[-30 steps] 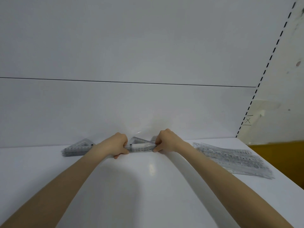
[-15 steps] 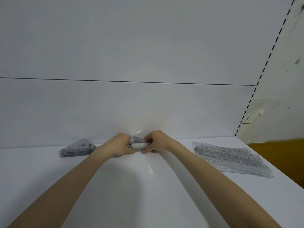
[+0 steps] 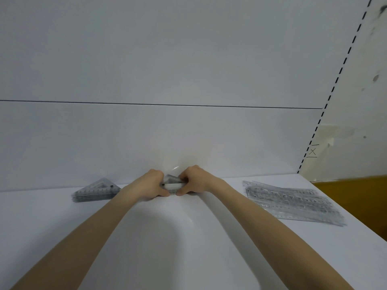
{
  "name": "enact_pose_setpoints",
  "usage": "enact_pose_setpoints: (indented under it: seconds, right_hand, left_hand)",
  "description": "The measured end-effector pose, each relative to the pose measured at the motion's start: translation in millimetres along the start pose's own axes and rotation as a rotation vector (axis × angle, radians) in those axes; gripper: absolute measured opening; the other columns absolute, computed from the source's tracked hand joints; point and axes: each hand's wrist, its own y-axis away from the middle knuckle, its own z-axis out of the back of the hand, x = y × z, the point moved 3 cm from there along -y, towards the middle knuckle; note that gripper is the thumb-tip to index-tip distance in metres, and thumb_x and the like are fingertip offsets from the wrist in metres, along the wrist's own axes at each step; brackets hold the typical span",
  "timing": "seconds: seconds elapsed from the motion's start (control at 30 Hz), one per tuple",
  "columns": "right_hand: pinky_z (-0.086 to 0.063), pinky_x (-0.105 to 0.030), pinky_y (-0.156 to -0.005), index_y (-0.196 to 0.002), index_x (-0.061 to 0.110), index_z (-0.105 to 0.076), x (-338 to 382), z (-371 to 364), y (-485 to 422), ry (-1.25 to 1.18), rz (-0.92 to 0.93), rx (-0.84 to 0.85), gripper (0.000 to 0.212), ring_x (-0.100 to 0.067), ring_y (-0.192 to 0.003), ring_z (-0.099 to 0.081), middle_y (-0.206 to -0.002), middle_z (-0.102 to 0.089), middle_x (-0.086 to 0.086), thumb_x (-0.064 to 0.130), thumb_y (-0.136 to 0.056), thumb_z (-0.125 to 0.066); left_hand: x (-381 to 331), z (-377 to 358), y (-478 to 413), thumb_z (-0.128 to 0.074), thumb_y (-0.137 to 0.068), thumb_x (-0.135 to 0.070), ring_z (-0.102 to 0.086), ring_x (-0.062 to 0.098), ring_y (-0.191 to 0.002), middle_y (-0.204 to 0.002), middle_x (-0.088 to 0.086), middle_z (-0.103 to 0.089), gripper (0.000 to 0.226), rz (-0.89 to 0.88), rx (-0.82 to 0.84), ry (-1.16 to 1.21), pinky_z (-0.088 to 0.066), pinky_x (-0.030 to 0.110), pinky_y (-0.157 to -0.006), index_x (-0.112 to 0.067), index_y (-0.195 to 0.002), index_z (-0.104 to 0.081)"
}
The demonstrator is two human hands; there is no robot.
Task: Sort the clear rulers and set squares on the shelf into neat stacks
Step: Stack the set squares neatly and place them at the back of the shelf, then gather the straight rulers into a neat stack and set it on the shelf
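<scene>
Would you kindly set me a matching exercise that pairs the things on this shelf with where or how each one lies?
Things:
1. left set squares
2. middle set squares
3. rulers
4. X mark

Places or states:
A. gripped between the left hand and the right hand
B. drawn on the side wall
C. stacked, untouched
D. spread loosely at the right end of the shelf

Pairs: 1-C, 2-A, 3-D, 4-B
</scene>
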Motion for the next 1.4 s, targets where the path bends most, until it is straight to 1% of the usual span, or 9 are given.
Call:
enact_pose_setpoints:
  seconds: [0.17,0.27,0.37,0.57,0.7,0.8,1.0,1.17,1.4]
  right_hand:
    - [-0.038,-0.026,-0.056,-0.064,0.02,-0.05,0.0,0.6,1.9,0.027,0.001,-0.009,0.03,-0.015,-0.06,-0.05,-0.062,-0.053,0.003,0.03,-0.07,-0.077]
    - [-0.049,-0.032,-0.067,-0.083,0.023,-0.055,0.8,-0.8,4.6,0.079,0.019,-0.037,0.03,-0.018,-0.079,-0.057,-0.082,-0.058,0.004,0.038,-0.069,-0.076]
    - [-0.05,-0.034,-0.077,-0.104,0.024,-0.057,3.1,-0.8,12.2,0.157,0.026,-0.069,0.044,-0.019,-0.093,-0.056,-0.1,-0.057,0.004,0.047,-0.07,-0.071]
    - [-0.045,-0.037,-0.094,-0.131,0.024,-0.051,19.8,14.8,37.8,0.269,0.07,-0.195,0.066,-0.021,-0.12,-0.048,-0.134,-0.049,0.004,0.059,-0.077,-0.065]
    - [-0.038,-0.034,-0.095,-0.136,0.024,-0.046,30.7,19.6,60.6,0.263,0.116,-0.257,0.065,-0.02,-0.131,-0.035,-0.147,-0.034,0.002,0.051,-0.081,-0.067]
    - [-0.039,-0.035,-0.096,-0.138,0.022,-0.046,35.5,23.1,78.1,0.271,0.12,-0.268,0.065,-0.021,-0.131,-0.035,-0.147,-0.034,0.001,0.049,-0.082,-0.067]
    - [-0.041,-0.038,-0.098,-0.136,0.024,-0.046,31.3,29.4,119.7,0.248,0.097,-0.3,0.06,-0.019,-0.126,-0.04,-0.142,-0.043,0.003,0.047,-0.084,-0.065]
    - [-0.041,-0.041,-0.101,-0.133,0.028,-0.05,10.6,41.9,152.9,0.231,0.063,-0.313,0.054,-0.017,-0.126,-0.044,-0.139,-0.046,0.005,0.045,-0.084,-0.064]
    - [-0.042,-0.037,-0.098,-0.132,0.031,-0.051,-29.9,57.5,188.0,0.212,0.027,-0.325,0.052,-0.014,-0.122,-0.046,-0.136,-0.048,0.007,0.045,-0.084,-0.065]
  left_hand:
    - [6.1,0.3,7.0,-0.073,-0.071,-0.03,-0.051,0.018,-0.058,-0.071,0.004,-0.056,0.029,0.045,-0.031,0.062,-0.037,0.028,-0.053,-0.007,-0.077,-0.056]
    - [12.8,3.3,14.0,-0.07,-0.071,-0.037,-0.06,0.02,-0.076,-0.093,0.003,-0.057,0.043,0.038,-0.041,0.016,-0.046,0.032,-0.062,-0.009,-0.101,-0.055]
    - [19.5,8.9,24.2,-0.067,-0.076,-0.041,-0.056,0.016,-0.085,-0.101,-0.002,-0.049,0.052,0.018,-0.057,0.01,-0.048,0.032,-0.072,-0.018,-0.117,-0.045]
    - [11.2,17.3,50.0,-0.063,-0.085,-0.039,-0.046,0.014,-0.09,-0.105,-0.006,-0.045,0.045,-0.083,-0.167,-0.038,-0.044,0.03,-0.079,-0.02,-0.122,-0.049]
    - [-6.0,18.4,66.6,-0.058,-0.088,-0.036,-0.046,0.017,-0.112,-0.117,-0.002,-0.048,0.042,-0.117,-0.258,-0.043,-0.046,0.035,-0.085,-0.02,-0.125,-0.046]
    - [-23.4,21.4,78.6,-0.056,-0.09,-0.032,-0.039,0.018,-0.117,-0.123,0.0,-0.047,0.041,-0.149,-0.311,-0.044,-0.044,0.033,-0.083,-0.018,-0.127,-0.045]
    - [-56.4,13.9,93.8,-0.056,-0.088,-0.027,-0.043,0.02,-0.11,-0.116,0.002,-0.051,0.037,-0.225,-0.308,-0.013,-0.042,0.032,-0.081,-0.016,-0.123,-0.048]
    - [-88.9,0.9,96.3,-0.057,-0.088,-0.031,-0.043,0.023,-0.115,-0.121,0.004,-0.052,0.042,-0.235,-0.245,-0.073,-0.043,0.038,-0.093,-0.018,-0.126,-0.047]
    - [-141.4,-16.6,92.7,-0.055,-0.089,-0.027,-0.036,0.021,-0.12,-0.12,0.004,-0.049,0.041,-0.262,-0.245,-0.013,-0.041,0.033,-0.091,-0.017,-0.127,-0.045]
